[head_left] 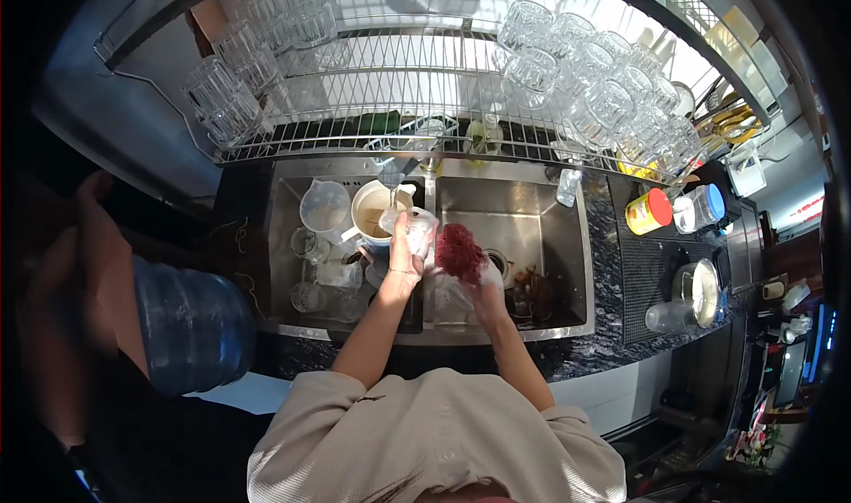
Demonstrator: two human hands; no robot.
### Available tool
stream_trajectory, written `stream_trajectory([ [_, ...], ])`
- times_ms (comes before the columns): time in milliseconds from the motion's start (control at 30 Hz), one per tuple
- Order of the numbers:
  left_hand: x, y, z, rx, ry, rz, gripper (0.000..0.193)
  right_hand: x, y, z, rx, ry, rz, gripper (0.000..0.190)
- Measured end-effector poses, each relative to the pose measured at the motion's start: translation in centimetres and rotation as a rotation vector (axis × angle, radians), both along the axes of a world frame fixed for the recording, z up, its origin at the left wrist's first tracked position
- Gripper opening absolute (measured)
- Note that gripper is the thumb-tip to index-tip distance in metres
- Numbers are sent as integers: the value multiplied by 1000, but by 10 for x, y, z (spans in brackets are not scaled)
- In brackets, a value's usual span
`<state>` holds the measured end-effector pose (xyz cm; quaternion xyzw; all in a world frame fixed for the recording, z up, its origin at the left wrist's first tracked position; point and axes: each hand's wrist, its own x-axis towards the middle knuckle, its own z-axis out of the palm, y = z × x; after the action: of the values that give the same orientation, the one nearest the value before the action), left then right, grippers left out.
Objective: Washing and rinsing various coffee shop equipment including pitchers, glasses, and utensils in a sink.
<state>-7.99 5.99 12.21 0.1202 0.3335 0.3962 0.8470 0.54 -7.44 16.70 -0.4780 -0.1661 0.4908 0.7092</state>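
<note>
My left hand (403, 254) grips a clear, suds-covered drinking vessel (417, 227) above the divider of the double-bowl steel sink (532, 333). Beside it, over the right bowl, my right hand (488, 290) is closed around a red mesh scrubber (460, 252) and is white with foam. The scrubber is close to the vessel; whether they touch I cannot tell. A white pitcher (373, 200) with brownish liquid stands in the left bowl, behind my left hand. Next to it are a translucent plastic jug (324, 205) and several clear glasses (308, 297).
Overhead, a wire rack (412, 77) carries many upturned glass mugs (608, 104). Jars with a red lid (659, 206) and a blue lid (715, 201) stand on the right counter, near a plastic cup (668, 317). At left, another person's arm (110, 283) is by a blue water bottle (193, 330).
</note>
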Motion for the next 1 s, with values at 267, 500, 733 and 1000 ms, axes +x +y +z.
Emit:
stream_trajectory([
  [267, 13, -54, 2, 303, 84, -88, 38, -17, 27, -26, -16, -81, -79, 26],
  [500, -6, -15, 9, 687, 112, -567, 23, -28, 31, -39, 48, 840, 161, 23],
  [733, -29, 16, 9, 664, -21, -521, 37, -8, 31, 3, -47, 728, 470, 24],
  [1000, -77, 86, 38, 370, 653, -311, 43, 89, -10, -42, -467, -95, 400, 22],
])
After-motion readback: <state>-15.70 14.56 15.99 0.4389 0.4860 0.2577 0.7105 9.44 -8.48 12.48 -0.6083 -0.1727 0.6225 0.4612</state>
